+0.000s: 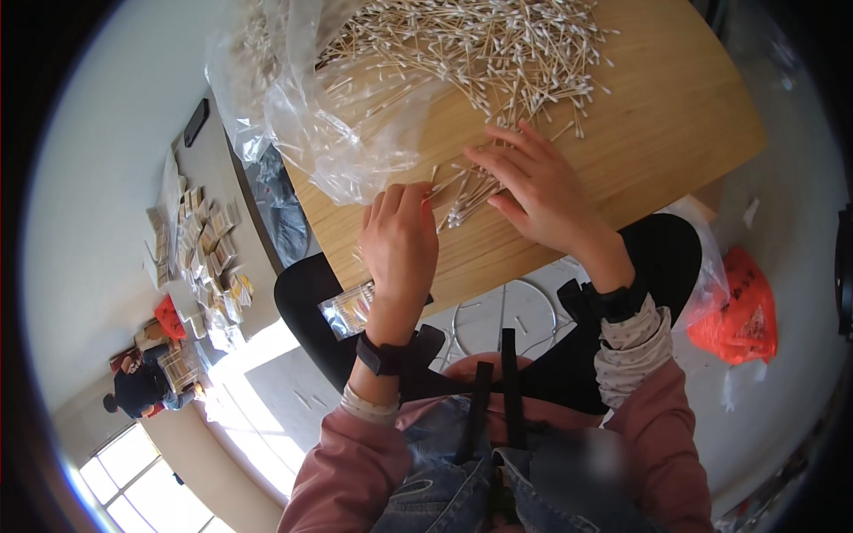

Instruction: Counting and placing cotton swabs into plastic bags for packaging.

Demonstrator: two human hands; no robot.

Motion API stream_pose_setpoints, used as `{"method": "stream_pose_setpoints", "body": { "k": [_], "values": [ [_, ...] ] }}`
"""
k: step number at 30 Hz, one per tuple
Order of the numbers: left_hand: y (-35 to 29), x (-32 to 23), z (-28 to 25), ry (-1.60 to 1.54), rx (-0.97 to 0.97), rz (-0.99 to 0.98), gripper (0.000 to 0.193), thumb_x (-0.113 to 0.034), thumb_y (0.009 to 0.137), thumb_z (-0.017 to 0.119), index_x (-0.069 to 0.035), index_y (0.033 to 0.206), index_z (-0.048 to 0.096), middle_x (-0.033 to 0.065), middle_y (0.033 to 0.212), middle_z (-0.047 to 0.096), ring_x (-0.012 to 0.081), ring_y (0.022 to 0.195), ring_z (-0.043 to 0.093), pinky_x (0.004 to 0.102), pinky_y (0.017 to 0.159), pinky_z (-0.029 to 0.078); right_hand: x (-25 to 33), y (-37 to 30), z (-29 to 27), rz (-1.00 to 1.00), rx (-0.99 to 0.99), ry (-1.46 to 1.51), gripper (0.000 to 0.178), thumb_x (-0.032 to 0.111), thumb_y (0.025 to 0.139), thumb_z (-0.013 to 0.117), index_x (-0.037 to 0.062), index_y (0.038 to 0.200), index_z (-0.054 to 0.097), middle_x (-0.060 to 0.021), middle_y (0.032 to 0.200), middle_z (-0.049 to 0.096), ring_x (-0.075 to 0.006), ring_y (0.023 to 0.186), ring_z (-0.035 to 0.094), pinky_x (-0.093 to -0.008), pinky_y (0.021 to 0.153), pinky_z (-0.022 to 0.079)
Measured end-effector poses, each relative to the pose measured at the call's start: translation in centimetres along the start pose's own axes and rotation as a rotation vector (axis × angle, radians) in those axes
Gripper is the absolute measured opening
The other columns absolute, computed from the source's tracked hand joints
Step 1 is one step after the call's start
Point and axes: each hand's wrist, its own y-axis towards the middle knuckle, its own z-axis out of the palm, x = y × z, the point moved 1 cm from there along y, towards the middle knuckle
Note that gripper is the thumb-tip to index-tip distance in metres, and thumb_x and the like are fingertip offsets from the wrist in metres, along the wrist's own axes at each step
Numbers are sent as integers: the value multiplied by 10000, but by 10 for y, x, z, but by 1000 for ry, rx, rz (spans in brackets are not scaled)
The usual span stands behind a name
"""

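A large heap of cotton swabs [524, 44] with wooden sticks and white tips covers the far part of the wooden table [666, 115]. A small loose group of cotton swabs [466, 197] lies between my hands. My right hand [546, 195] is over the right side of that group, fingers stretched and apart, its fingertips at the near edge of the heap. Closed, with the fingers curled in, my left hand [400, 235] is at the group's left side. Stick ends show beside its fingertips, but what it pinches, if anything, is hidden.
A clear plastic bag [346, 151] spreads over the table's left side. By my left forearm lies a clear packet of swabs [348, 309]. A red bag [739, 306] stands on the floor at right. Far left, a person [142, 386] sits near piled packets [209, 240].
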Motion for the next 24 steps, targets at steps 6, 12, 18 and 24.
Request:
{"method": "stream_pose_setpoints", "body": {
  "k": [6, 12, 18, 24],
  "values": [
    [5, -3, 13, -351, -26, -142, 220, 13, 855, 657, -40, 1066, 691, 123, 1019, 696, 319, 972, 654, 426, 818, 525, -3, 2, 1, -21, -13, -3, 624, 113, 833, 766, 99, 1420, 556, -48, 1261, 679, -263, 1360, 496, -479, 1230, 296],
    [5, -24, 9, -413, -18, 25, 262, -5, 813, 735, -27, 1068, 678, 132, 1052, 706, 351, 973, 650, 435, 847, 522, -4, 3, 3, -12, -73, 85, 553, 64, 820, 761, 99, 1352, 612, -66, 1212, 695, -257, 1319, 534, -475, 1216, 320],
    [-1, -18, 20, -326, -84, 65, 241, 3, 792, 795, -23, 1017, 712, 108, 998, 731, 294, 941, 676, 375, 837, 543, -14, -2, -7, -2, -105, 50, 387, 29, 812, 753, 78, 1187, 670, -78, 1150, 708, -273, 1259, 567, -465, 1184, 366],
    [3, -11, 23, -354, -100, 61, 173, 32, 796, 781, -18, 951, 722, 107, 969, 737, 287, 895, 683, 367, 807, 544, -21, -2, -12, 1, -131, 57, 209, 7, 771, 761, 56, 967, 707, -52, 1041, 715, -252, 1154, 612, -423, 1031, 467]
  ]
}}
